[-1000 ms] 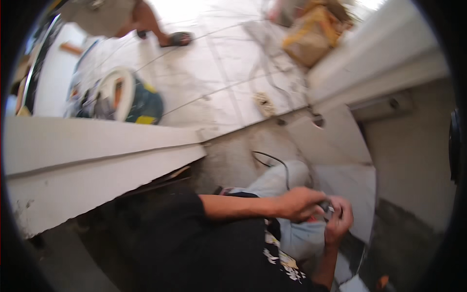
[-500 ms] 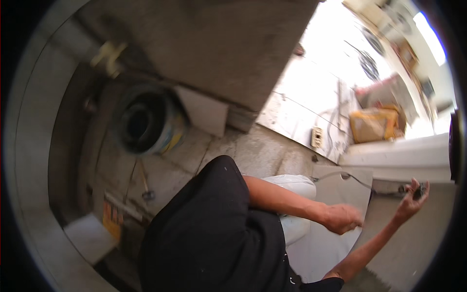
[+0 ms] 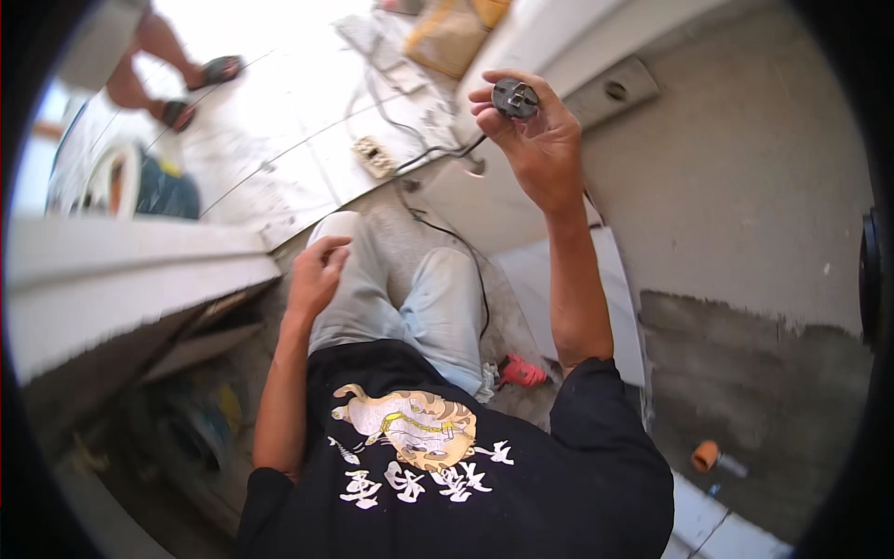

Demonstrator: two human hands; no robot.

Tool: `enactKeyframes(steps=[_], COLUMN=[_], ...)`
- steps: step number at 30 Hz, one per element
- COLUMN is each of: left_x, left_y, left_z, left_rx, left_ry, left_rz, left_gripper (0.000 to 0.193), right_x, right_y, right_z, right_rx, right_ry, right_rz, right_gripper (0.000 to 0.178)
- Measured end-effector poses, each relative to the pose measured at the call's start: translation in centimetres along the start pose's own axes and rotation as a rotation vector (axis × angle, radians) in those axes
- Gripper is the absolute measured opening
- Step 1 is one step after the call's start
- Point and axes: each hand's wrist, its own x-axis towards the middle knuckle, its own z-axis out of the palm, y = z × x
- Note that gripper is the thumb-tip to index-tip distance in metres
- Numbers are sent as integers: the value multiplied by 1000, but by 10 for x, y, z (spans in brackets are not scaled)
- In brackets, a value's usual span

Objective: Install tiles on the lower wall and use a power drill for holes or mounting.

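My right hand (image 3: 545, 140) is raised beside the wall and grips a round black electrical plug (image 3: 515, 98) between thumb and fingers. Metal parts show on the plug's face. A dark cable (image 3: 433, 152) runs from near a cream socket strip (image 3: 374, 156) toward this hand; where it ends behind the fingers is hidden. My left hand (image 3: 317, 275) hovers by my left knee, its fingers loosely bent and apart, with nothing seen in it.
A red power tool (image 3: 521, 371) lies by my right hip. White board (image 3: 559, 289) stands along the wall, near an orange pipe end (image 3: 706, 455). Another person's legs (image 3: 140, 70) and a bucket (image 3: 168, 186) are at the far left. A yellow-brown package (image 3: 456, 33) lies beyond the strip.
The view has swung to the right, bringing my knees and another person's legs into sight. My left arm has drawn back from its reach across me. The right hand still holds the plug.
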Motion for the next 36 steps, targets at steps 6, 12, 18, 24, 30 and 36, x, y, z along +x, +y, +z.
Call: enactKeyframes(steps=[6, 12, 18, 24, 30, 36], left_x=[89, 176, 283, 382, 354, 159], left_y=[-85, -128, -34, 4, -45, -131], left_z=[46, 109, 21, -172, -474, -550], left_rx=[259, 1, -160, 2, 637, 1085], left_ry=[6, 307, 657, 1233, 1690, 513], left_rz=[103, -85, 6, 147, -179, -1209], left_gripper=[25, 32, 14, 18, 17, 40], right_x=[-54, -180, -240, -208, -210, -211], right_y=[-20, 103, 156, 166, 182, 186], right_z=[-44, 1, 63, 62, 55, 44], right_rx=[336, -228, -660, -598, -587, -790], right_ry=[51, -158, -634, -595, -541, -444], right_rz=[319, 907, 607, 840, 935, 982], right_gripper=[34, 24, 22, 20, 25, 25])
